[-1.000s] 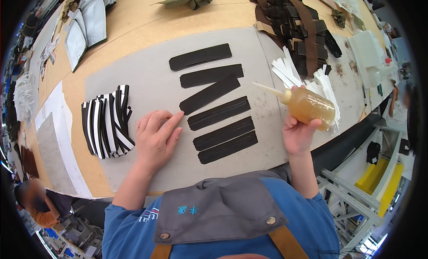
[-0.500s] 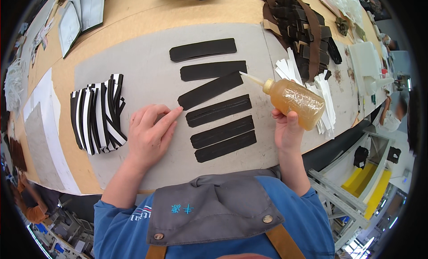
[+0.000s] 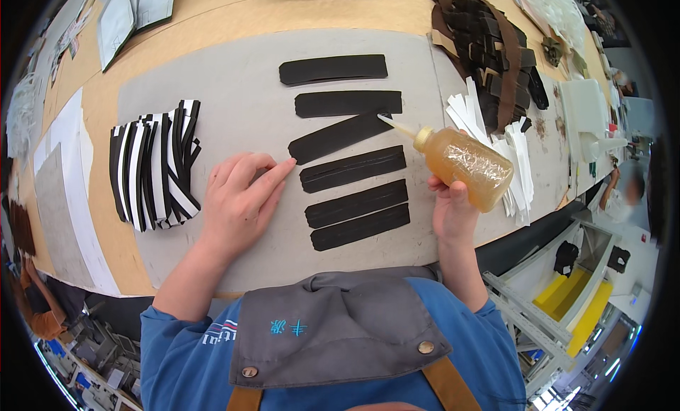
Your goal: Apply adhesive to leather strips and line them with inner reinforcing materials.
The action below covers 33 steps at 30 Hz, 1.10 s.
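Six black strips (image 3: 352, 152) between flat, open, empty left hand (image 3: 241, 198) and right hand (image 3: 451, 211) gripping glue bottle (image 3: 464, 163); striped stack (image 3: 154, 163) leftward.

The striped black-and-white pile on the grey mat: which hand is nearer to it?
Left. The left hand lies flat on the grey mat just right of the striped pile. The right hand holds the glue bottle beyond the black strips.

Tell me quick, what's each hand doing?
Left hand: open, flat on the grey mat, fingertip by a black strip.
Right hand: closed around the amber plastic glue bottle.
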### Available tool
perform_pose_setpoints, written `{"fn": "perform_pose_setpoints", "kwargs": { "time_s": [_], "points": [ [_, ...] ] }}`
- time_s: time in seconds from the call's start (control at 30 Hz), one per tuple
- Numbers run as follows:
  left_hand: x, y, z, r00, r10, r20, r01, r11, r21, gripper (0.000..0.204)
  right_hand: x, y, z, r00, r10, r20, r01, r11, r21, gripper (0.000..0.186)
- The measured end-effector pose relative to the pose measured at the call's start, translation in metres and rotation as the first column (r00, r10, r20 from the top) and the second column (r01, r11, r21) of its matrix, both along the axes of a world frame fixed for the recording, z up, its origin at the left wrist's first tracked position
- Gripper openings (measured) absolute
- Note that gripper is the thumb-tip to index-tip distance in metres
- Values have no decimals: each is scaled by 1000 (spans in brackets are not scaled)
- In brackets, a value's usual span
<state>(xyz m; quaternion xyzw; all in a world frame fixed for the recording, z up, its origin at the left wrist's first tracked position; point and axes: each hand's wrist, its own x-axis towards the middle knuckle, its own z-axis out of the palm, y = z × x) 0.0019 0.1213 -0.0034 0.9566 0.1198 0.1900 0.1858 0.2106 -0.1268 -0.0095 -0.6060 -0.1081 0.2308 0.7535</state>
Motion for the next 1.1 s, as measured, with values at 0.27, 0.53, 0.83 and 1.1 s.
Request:
{"fn": "perform_pose_setpoints", "kwargs": {
  "time_s": [0.27,0.53,0.83,1.1],
  "points": [
    [-2,1,0,1000,8,8,-8,1000,-4,31,-13,12,7,993,97,-74,-98,995,-9,118],
    [-4,2,0,1000,-13,-9,13,999,-45,35,-30,27,11,975,196,-105,-199,980,-15,120],
    [-5,3,-3,1000,-13,-22,12,999,-35,34,-45,41,6,905,418,86,-410,907,-90,109],
    [-3,2,-1,1000,-5,-10,5,999,-35,34,-32,32,4,738,451,502,-383,892,-239,110]
  ]
}}
